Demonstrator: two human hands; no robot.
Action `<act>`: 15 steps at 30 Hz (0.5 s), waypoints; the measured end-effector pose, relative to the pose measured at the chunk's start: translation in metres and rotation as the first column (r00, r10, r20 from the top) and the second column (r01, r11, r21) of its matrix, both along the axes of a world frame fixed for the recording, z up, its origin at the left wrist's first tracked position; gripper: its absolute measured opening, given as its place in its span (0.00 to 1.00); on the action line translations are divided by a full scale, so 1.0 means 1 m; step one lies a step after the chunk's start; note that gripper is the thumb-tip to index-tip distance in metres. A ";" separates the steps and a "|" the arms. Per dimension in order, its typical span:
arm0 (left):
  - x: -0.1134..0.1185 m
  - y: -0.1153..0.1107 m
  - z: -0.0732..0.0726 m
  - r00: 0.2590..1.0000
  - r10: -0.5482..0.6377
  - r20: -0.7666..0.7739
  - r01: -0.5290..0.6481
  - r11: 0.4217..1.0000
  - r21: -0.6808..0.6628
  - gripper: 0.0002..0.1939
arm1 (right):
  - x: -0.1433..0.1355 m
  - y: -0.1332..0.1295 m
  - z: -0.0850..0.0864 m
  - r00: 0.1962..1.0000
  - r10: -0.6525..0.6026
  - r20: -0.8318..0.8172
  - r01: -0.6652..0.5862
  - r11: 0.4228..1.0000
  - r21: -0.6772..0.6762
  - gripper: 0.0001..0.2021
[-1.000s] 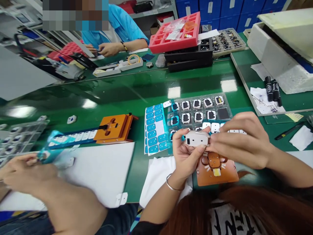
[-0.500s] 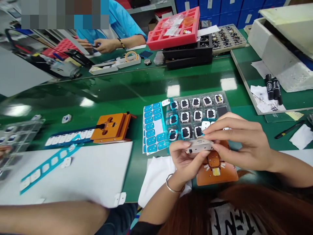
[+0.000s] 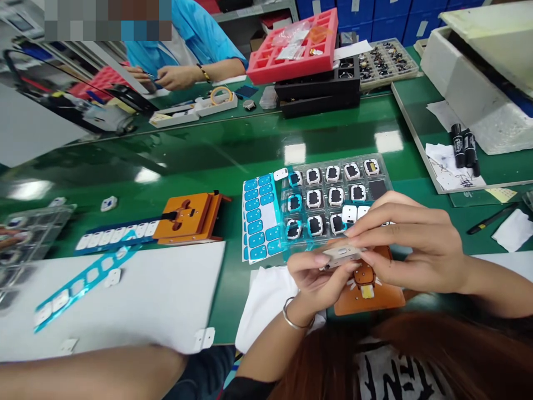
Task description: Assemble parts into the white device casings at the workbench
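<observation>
Between my two hands is a small pale watch-like case [image 3: 342, 254], with a button-shaped detail and small holes along its side. My left hand [image 3: 312, 278], with a bangle at the wrist, pinches it between thumb and fingers. The fingertips of my right hand [image 3: 410, 247] close on its other end and upper face. Below them lies an orange fixture [image 3: 370, 300] with a yellow piece on it. Just behind my hands, a clear tray [image 3: 381, 161] holds rows of white-rimmed cases with dark insides. Sheets of blue stickers [image 3: 254, 214] lie left of the tray.
A white cloth [image 3: 266, 305] lies by my left forearm. Further left are an orange block fixture [image 3: 183, 214], a blue strip [image 3: 79, 286] and a white mat [image 3: 166, 300], with a co-worker's arm [image 3: 91, 372] in front. Markers [image 3: 458, 145] and a foam box [image 3: 470, 100] stand right.
The case has tilted slightly in my fingers, showing more of its upper side. My right fingers have shifted a little over it. Both hands keep their grip.
</observation>
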State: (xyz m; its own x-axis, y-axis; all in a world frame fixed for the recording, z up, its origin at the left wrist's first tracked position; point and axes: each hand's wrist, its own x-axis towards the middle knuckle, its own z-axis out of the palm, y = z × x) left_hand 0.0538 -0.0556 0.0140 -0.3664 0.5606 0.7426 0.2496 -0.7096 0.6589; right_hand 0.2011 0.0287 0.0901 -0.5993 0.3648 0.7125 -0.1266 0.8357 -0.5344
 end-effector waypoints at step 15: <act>-0.003 0.001 -0.010 0.986 -0.098 -0.137 0.097 0.995 -0.012 0.29 | 0.000 -0.001 0.000 1.000 0.006 0.027 -0.005 0.999 -0.039 0.03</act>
State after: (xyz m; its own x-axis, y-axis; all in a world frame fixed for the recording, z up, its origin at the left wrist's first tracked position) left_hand 0.0510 -0.0544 0.0037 -0.2042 0.5930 0.7789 0.2678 -0.7314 0.6271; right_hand 0.2012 0.0278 0.0905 -0.6203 0.3889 0.6811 -0.1161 0.8133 -0.5701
